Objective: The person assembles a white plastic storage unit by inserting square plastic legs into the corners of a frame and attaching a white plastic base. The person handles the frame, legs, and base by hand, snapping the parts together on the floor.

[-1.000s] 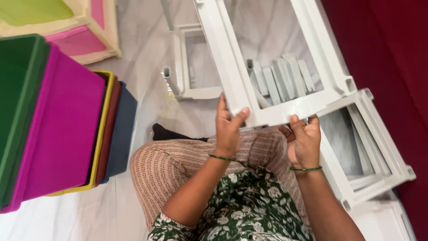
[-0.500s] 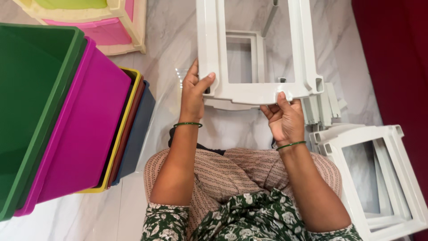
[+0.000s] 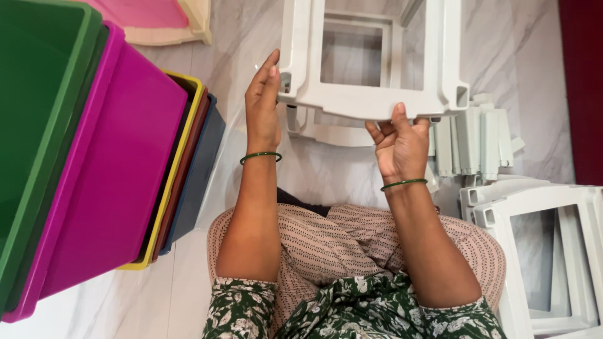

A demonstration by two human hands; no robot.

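I hold a white plastic frame [image 3: 370, 100] up in front of me over a marble floor. My left hand [image 3: 262, 107] lies flat against the frame's left corner with its fingers stretched upward. My right hand [image 3: 400, 143] grips the frame's near edge from below, thumb over the rim. A green bangle circles each wrist. Through the frame's opening I see another white frame [image 3: 352, 56] lying on the floor beneath. My knees in striped trousers are below my arms.
Nested plastic bins in green [image 3: 31, 125], magenta [image 3: 107, 169], yellow and dark blue stand at the left. Stacked white frames [image 3: 540, 251] lie at the lower right, with several white posts [image 3: 480, 141] above them. A dark red surface [image 3: 581, 88] runs along the right edge.
The white frame has been lifted off the stack at the right and swung up and left in front of me. My left hand moved to its left corner; my right stayed on the near edge.
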